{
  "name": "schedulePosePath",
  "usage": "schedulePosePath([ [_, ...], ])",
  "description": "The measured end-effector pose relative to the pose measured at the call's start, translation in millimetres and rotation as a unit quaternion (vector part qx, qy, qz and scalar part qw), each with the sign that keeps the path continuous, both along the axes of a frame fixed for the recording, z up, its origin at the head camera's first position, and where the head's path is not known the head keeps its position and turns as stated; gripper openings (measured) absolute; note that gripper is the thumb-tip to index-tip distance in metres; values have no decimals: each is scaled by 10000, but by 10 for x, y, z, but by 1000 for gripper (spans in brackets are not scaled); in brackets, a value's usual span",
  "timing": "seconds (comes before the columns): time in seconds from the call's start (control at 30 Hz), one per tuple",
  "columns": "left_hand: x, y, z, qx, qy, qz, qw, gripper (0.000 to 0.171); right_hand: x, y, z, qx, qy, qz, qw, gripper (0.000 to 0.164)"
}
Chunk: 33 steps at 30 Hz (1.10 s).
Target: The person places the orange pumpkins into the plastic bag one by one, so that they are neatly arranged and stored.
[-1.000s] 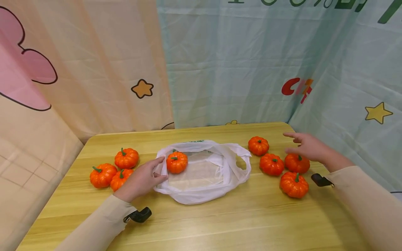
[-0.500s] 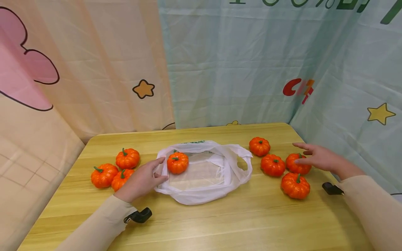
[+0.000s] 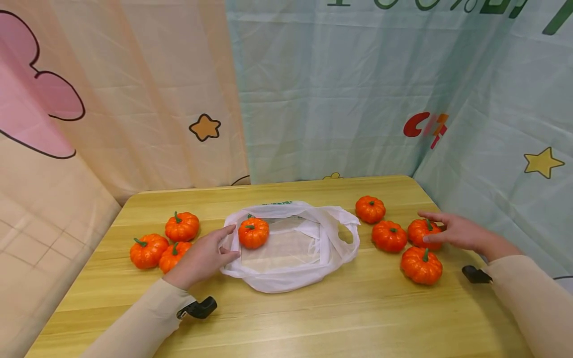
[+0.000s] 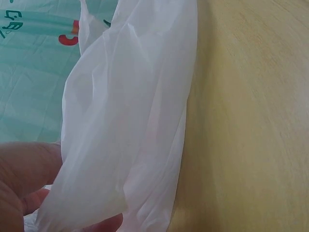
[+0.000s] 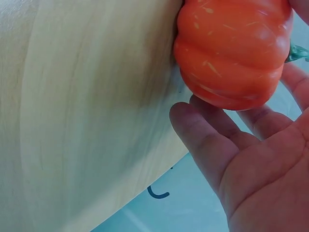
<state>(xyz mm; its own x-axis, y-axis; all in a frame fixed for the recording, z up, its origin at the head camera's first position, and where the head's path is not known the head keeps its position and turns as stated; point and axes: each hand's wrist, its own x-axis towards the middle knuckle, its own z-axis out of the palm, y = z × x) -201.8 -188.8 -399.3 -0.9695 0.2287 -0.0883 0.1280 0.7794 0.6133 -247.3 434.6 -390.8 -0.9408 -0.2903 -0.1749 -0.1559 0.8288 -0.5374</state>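
A white plastic bag [image 3: 286, 282] lies with its mouth spread in the middle of the table, one small orange pumpkin [image 3: 253, 232] showing inside at its left end. My left hand [image 3: 199, 258] holds the bag's left edge; the left wrist view shows the white film [image 4: 130, 106] between thumb and fingers. At the right, my right hand [image 3: 467, 234] has its thumb and fingers around a small pumpkin [image 3: 418, 231] standing on the table. In the right wrist view, curved fingers [image 5: 207, 140] lie along that pumpkin's [image 5: 231, 53] side; its green stem points away.
Next to the held pumpkin sit three others: a near one [image 3: 422, 266], a middle one [image 3: 389, 236] and a far one [image 3: 370, 209]. Three more pumpkins [image 3: 149, 251] cluster left of the bag, by my left forearm. Printed curtains [image 3: 331, 99] rise behind the wooden table [image 3: 286, 328].
My right hand has moved right and down from above the right-hand pumpkins, and its fingers have come around the rightmost one. The left hand and the bag have stayed in place.
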Motion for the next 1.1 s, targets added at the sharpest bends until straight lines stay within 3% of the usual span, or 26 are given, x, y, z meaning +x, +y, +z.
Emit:
schedulePosePath([
  [0.33,1,0,-1,38,-56,34,10000,77,25,15,-12,-46,-29,-62,10000,81],
  [0.63,-5,-6,-15,9,-11,13,10000,77,21,55,-28,-84,-162,-58,9998,89],
  [1.1,-19,-4,-21,19,-28,-9,10000,77,-4,54,-22,64,51,-147,9999,86],
])
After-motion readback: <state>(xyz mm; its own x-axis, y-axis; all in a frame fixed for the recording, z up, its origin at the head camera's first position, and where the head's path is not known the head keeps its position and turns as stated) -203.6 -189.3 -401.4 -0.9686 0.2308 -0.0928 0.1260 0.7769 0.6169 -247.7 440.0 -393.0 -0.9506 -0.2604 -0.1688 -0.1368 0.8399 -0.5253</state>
